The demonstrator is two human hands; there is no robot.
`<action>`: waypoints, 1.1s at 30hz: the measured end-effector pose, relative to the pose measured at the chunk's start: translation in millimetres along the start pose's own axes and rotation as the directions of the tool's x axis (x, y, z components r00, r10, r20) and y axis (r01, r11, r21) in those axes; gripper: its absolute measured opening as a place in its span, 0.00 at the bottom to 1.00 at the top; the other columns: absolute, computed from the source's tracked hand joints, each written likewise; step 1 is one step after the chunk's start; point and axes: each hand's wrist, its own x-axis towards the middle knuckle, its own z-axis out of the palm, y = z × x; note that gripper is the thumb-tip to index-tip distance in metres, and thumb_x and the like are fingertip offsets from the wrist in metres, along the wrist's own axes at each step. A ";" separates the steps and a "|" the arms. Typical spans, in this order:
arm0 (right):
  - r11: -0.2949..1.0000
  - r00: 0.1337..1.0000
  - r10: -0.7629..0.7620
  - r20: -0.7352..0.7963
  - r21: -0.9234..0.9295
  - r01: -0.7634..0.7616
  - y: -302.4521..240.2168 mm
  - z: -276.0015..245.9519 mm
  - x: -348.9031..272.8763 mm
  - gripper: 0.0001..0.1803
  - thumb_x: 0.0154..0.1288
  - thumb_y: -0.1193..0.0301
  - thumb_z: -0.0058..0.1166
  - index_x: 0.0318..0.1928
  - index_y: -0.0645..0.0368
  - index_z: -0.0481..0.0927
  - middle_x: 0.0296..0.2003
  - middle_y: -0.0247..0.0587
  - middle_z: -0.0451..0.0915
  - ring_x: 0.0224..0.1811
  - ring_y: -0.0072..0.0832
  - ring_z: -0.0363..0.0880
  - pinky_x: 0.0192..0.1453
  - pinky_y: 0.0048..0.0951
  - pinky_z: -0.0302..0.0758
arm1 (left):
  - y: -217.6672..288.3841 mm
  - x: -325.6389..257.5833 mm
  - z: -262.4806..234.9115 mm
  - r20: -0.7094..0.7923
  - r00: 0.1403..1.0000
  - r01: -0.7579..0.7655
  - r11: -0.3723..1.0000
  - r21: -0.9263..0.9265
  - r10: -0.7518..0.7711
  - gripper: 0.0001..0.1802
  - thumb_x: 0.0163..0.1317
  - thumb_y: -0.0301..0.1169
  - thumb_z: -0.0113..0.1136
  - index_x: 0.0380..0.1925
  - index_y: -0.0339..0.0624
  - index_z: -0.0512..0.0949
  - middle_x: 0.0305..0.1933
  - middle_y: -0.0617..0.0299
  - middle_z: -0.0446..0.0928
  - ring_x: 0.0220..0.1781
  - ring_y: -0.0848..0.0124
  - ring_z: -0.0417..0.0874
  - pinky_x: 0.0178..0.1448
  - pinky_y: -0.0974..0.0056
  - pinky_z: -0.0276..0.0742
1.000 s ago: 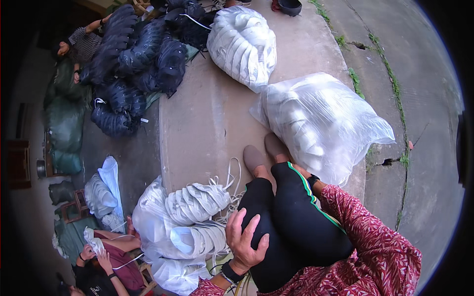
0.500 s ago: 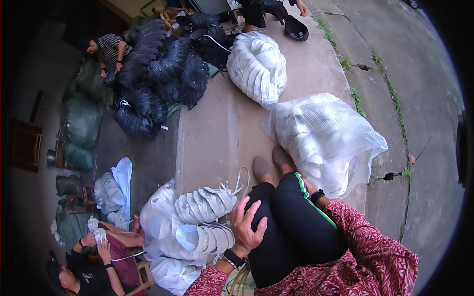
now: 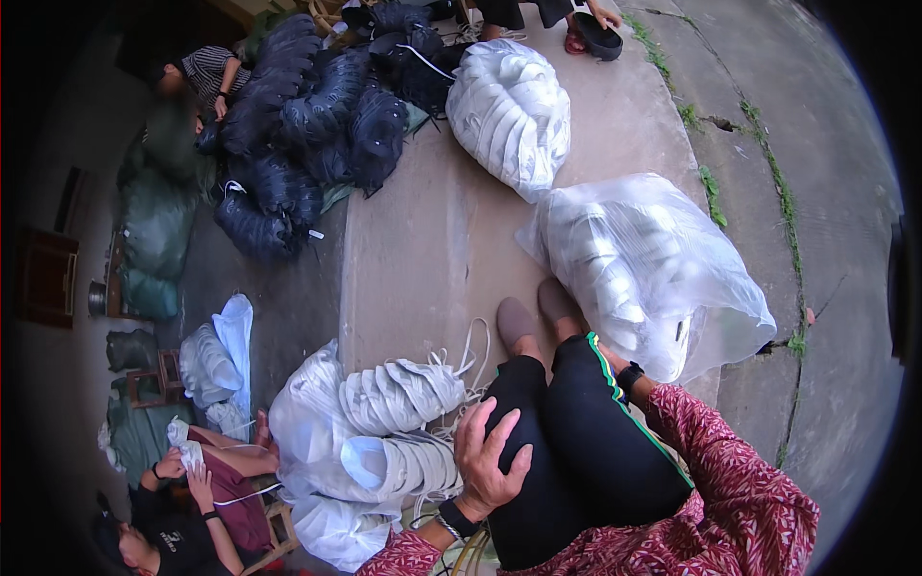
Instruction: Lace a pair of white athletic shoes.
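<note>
1. So, our left hand [image 3: 492, 461] lies at the left knee of our black trousers [image 3: 610, 442], fingers loosely bent and spread apart, with nothing we can see in its grasp.
2. Over on the other side, our right hand [image 3: 613, 359] is tucked along the outside of the right knee; most of it is hidden, so we can't tell how far it is open or whether it has hold of anything.
3. Just past those right fingers sits the big clear bag [image 3: 645, 274], packed with curved white pieces, near our slip-on shoes [image 3: 516, 322].
4. Just left of our left hand, we've got an upper stack of white pieces [image 3: 389, 396] with pale cords [image 3: 473, 341] trailing at its right end, a lower stack [image 3: 420, 468] below, and crumpled clear wrap [image 3: 303, 411] around their left side.
5. Up beyond the bag, there's a white bundle [image 3: 509, 115], and left of that a dark pile [image 3: 322, 115] of nested pieces.
6. Down at lower left, a co-worker holds a white piece [image 3: 179, 431]; at the top, another person's hand [image 3: 605, 16] is at a dark bowl-shaped thing [image 3: 597, 40].
</note>
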 end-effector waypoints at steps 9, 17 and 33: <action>0.976 0.952 -0.219 0.214 0.051 0.213 59.7 -69.7 85.8 0.16 0.69 0.62 0.42 0.45 0.60 0.76 0.39 0.34 0.81 0.37 0.23 0.77 0.45 0.25 0.76 | -3.1 7.4 -2.0 0.037 0.999 0.033 0.999 -0.033 -0.032 0.24 0.52 0.40 0.59 0.49 0.43 0.75 0.56 0.46 0.67 0.56 0.47 0.67 0.61 0.50 0.61; 0.963 0.940 -0.264 0.214 -0.002 0.271 48.6 -28.3 77.3 0.17 0.69 0.61 0.42 0.44 0.60 0.77 0.38 0.34 0.81 0.36 0.24 0.78 0.45 0.26 0.76 | -2.1 6.1 -2.0 0.017 1.000 -0.017 1.000 -0.019 0.018 0.23 0.53 0.38 0.56 0.48 0.38 0.75 0.55 0.44 0.66 0.56 0.48 0.67 0.60 0.50 0.61; 0.886 0.874 -0.425 0.233 -0.088 0.455 45.6 -21.5 24.7 0.18 0.68 0.60 0.43 0.43 0.61 0.77 0.37 0.36 0.81 0.35 0.26 0.79 0.44 0.29 0.76 | -2.9 -8.7 -1.1 -0.072 0.997 -0.027 1.000 -0.010 0.027 0.23 0.53 0.38 0.57 0.48 0.40 0.75 0.54 0.46 0.68 0.54 0.50 0.69 0.60 0.52 0.62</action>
